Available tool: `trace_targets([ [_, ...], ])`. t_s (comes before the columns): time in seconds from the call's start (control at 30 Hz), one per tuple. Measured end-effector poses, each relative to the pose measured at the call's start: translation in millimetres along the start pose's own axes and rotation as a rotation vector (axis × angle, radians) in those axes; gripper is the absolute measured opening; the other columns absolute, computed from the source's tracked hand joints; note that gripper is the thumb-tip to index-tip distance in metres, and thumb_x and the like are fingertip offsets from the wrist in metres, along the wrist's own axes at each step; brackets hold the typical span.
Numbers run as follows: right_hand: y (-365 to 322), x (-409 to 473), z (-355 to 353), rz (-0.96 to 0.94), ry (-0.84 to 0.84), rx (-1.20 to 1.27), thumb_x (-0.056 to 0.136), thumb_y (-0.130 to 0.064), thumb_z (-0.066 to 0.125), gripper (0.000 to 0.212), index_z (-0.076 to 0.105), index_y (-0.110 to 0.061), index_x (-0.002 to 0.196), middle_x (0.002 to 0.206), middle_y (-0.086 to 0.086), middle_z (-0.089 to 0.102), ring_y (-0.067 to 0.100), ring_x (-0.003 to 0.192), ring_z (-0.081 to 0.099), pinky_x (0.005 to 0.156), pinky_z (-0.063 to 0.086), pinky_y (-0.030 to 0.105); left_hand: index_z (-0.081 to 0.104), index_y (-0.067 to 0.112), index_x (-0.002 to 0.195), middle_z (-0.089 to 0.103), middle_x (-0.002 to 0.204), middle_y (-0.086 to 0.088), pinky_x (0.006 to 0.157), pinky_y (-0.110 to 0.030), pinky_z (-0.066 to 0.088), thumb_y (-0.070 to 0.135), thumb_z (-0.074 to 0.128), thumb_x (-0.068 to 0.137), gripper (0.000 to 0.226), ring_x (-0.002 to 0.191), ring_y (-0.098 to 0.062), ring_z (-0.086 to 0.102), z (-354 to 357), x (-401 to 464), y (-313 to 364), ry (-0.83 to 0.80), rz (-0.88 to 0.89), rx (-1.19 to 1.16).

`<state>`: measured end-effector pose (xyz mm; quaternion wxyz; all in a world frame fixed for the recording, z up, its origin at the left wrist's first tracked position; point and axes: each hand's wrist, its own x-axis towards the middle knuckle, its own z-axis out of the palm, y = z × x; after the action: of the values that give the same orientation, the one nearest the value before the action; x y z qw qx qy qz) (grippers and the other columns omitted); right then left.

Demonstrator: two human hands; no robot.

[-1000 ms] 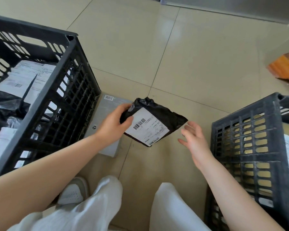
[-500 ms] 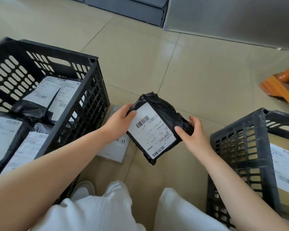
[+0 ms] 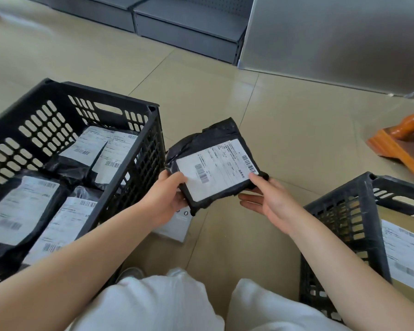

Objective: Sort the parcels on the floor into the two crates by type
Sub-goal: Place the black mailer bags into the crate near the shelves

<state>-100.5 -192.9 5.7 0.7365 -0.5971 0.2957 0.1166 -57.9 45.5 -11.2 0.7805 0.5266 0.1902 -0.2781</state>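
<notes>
at far left, a black slatted crate (image 3: 139,149) stands on the tiled floor (image 3: 285,130), holding several black poly-bag parcels (image 3: 65,163) with white shipping labels facing up. just right of it, a person's left hand (image 3: 164,198) grips the near-left corner of a black poly-bag parcel (image 3: 215,163), thumb curled onto its white label; half a second ago the same hand held the parcel's left edge with the label running upright, and the parcel has since been turned so the label lies crosswise. beneath it, a flat grey parcel (image 3: 177,225) lies on the floor beside the crate, partly hidden by the hand. the right hand (image 3: 270,203) pinches the parcel's near-right corner, thumb on top and fingers spread underneath, lower on the bag than before. the parcel is held in the air between the two crates, touching neither. at right, a second black crate (image 3: 344,218) holds a brown cardboard box (image 3: 387,216) bearing a white label. white trouser legs (image 3: 153,304) fill the foreground. the view has tilted upward since the earlier frame, showing more grey shelving (image 3: 184,27) at the back.
</notes>
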Motion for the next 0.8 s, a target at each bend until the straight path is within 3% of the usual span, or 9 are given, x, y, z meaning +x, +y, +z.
trace_targets([
  [0.13, -14, -2, 10, -0.046, -0.004, -0.073, 0.101, -0.017, 0.056, 0.020, 0.059, -0.010, 0.120, 0.102, 0.008, 0.071, 0.021, 0.077, 0.071, 0.070, 0.062, 0.032, 0.050, 0.007, 0.131, 0.067, 0.118, -0.015, 0.080, -0.048, 0.059, 0.005, 0.055, 0.088, 0.044, 0.094, -0.030, 0.071, -15, -12, 1, -0.107, -0.095, 0.054],
  [0.2, -23, -4, 14, -0.053, -0.011, -0.121, 0.101, -0.016, 0.055, 0.021, 0.058, -0.011, 0.122, 0.102, 0.007, 0.072, 0.020, 0.076, 0.071, 0.068, 0.061, 0.030, 0.053, 0.005, 0.119, 0.066, 0.108, -0.014, 0.083, -0.047, 0.058, 0.014, 0.058, 0.091, 0.030, 0.092, -0.028, 0.069, -22, -17, 6, -0.078, -0.087, 0.044],
  [0.23, -27, -4, 17, -0.062, -0.012, -0.151, 0.101, -0.016, 0.055, 0.023, 0.058, -0.011, 0.123, 0.103, 0.006, 0.072, 0.020, 0.077, 0.071, 0.067, 0.060, 0.030, 0.052, 0.007, 0.122, 0.066, 0.112, -0.012, 0.084, -0.046, 0.058, 0.022, 0.064, 0.087, 0.040, 0.097, -0.027, 0.068, -28, -17, 9, -0.027, -0.061, 0.033],
  [0.3, -34, -4, 24, -0.092, -0.012, -0.220, 0.101, -0.016, 0.054, 0.025, 0.056, -0.011, 0.125, 0.106, 0.006, 0.071, 0.020, 0.080, 0.070, 0.068, 0.060, 0.031, 0.045, 0.021, 0.135, 0.061, 0.129, -0.006, 0.095, -0.044, 0.053, 0.037, 0.074, 0.073, 0.070, 0.114, -0.022, 0.062, -38, -19, 16, 0.118, 0.100, 0.118],
  [0.33, -37, -4, 28, -0.106, -0.010, -0.252, 0.101, -0.016, 0.054, 0.026, 0.056, -0.012, 0.126, 0.109, 0.005, 0.070, 0.020, 0.083, 0.070, 0.067, 0.060, 0.031, 0.043, 0.029, 0.136, 0.057, 0.133, 0.000, 0.102, -0.042, 0.048, 0.038, 0.074, 0.074, 0.070, 0.121, -0.018, 0.057, -41, -23, 20, 0.189, 0.226, 0.212],
  [0.43, -43, -3, 45, -0.122, -0.026, -0.297, 0.100, -0.016, 0.054, 0.026, 0.055, -0.013, 0.127, 0.117, 0.007, 0.069, 0.021, 0.092, 0.070, 0.065, 0.059, 0.030, 0.045, 0.033, 0.132, 0.049, 0.133, 0.010, 0.104, -0.028, 0.038, 0.026, 0.063, 0.092, 0.044, 0.124, -0.007, 0.047, -47, -37, 30, 0.264, 0.639, 0.672],
  [0.5, -47, -3, 55, -0.123, -0.072, -0.304, 0.100, -0.016, 0.054, 0.025, 0.056, -0.013, 0.125, 0.118, 0.008, 0.070, 0.021, 0.095, 0.070, 0.067, 0.059, 0.031, 0.051, 0.030, 0.130, 0.046, 0.130, 0.014, 0.095, -0.018, 0.037, 0.028, 0.060, 0.094, 0.037, 0.119, -0.003, 0.045, -48, -43, 37, 0.210, 0.748, 0.948],
  [0.63, -59, -2, 75, -0.167, -0.141, -0.309, 0.101, -0.016, 0.054, 0.016, 0.057, -0.014, 0.117, 0.114, 0.009, 0.070, 0.021, 0.092, 0.069, 0.075, 0.060, 0.035, 0.042, 0.035, 0.141, 0.047, 0.131, 0.023, 0.087, -0.018, 0.038, 0.045, 0.056, 0.095, 0.049, 0.112, 0.007, 0.047, -54, -46, 43, 0.115, 0.529, 0.975],
  [0.8, -75, 4, 97, -0.206, -0.186, -0.305, 0.103, -0.014, 0.051, 0.016, 0.057, -0.014, 0.118, 0.115, 0.010, 0.067, 0.019, 0.090, 0.068, 0.071, 0.060, 0.031, 0.052, 0.037, 0.129, 0.069, 0.113, 0.020, 0.090, -0.026, 0.053, 0.042, 0.057, 0.095, 0.035, 0.100, 0.005, 0.065, -59, -49, 48, 0.035, 0.351, 0.557],
])
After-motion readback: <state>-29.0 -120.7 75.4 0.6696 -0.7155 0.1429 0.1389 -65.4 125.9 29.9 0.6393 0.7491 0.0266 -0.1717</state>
